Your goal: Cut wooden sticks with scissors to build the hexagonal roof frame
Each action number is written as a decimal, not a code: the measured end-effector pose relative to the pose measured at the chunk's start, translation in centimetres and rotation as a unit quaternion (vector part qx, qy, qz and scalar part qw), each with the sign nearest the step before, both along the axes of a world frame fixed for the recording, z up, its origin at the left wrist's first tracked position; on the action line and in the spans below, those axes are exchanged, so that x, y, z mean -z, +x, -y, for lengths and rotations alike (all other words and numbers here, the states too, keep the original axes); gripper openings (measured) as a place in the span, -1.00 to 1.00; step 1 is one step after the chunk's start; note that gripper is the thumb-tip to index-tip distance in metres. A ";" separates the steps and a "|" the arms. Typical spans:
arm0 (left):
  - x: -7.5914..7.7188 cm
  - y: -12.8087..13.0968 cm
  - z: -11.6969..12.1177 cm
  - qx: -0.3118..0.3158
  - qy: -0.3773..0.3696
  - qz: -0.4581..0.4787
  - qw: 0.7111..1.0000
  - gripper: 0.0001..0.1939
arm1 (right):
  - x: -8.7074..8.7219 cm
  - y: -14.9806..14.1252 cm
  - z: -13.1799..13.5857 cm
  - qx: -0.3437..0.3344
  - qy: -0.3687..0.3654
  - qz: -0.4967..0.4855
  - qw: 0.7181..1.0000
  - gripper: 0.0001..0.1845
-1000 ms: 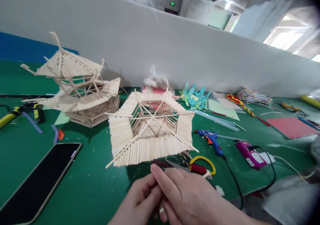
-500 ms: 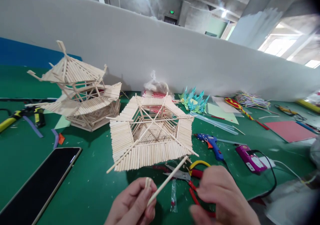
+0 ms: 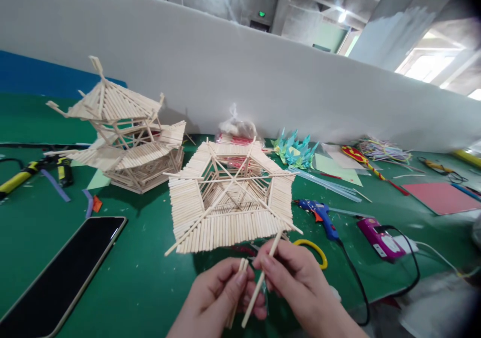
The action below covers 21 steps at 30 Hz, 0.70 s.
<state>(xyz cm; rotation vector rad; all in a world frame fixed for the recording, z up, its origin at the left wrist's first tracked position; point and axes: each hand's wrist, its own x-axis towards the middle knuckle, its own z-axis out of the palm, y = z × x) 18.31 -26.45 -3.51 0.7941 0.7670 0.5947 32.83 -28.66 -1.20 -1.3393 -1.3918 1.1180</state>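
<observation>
At the bottom centre, my left hand [image 3: 225, 293] is closed around a couple of short wooden sticks [image 3: 243, 265], their ends poking up above the thumb. Close beside it, my right hand [image 3: 293, 278] pinches one longer wooden stick [image 3: 259, 289] that slants down to the left. Just beyond both hands sits a six-sided stick-built roof section [image 3: 231, 232], with long sticks crossing over its open middle. Scissors with a yellow handle [image 3: 314, 248] lie partly hidden behind my right hand.
A finished-looking stick pavilion [image 3: 131, 147] stands at left, behind a phone [image 3: 63, 278]. To the right lie a blue glue gun [image 3: 322, 218], a purple device [image 3: 381, 239] with cables, and red card [image 3: 443, 198]. Blue folded paper [image 3: 295, 147] sits near the wall.
My right hand has moved left and now grips the longer stick, which was in my left hand. My left hand has shifted slightly right, keeping the short sticks.
</observation>
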 end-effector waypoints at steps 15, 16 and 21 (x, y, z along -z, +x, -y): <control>-0.8 0.4 -1.3 0.007 -0.073 0.035 0.997 -0.84 | 1.0 -0.4 -1.9 -0.006 -0.033 0.004 0.999 -0.78; -0.8 0.5 -1.2 0.005 -0.073 0.036 0.997 -0.85 | 1.1 -0.4 -1.9 -0.006 -0.032 0.001 0.999 -0.77; -1.0 0.6 -1.2 0.000 -0.066 0.039 0.997 -0.85 | 1.5 -0.7 -1.8 -0.013 -0.028 -0.028 0.999 -0.74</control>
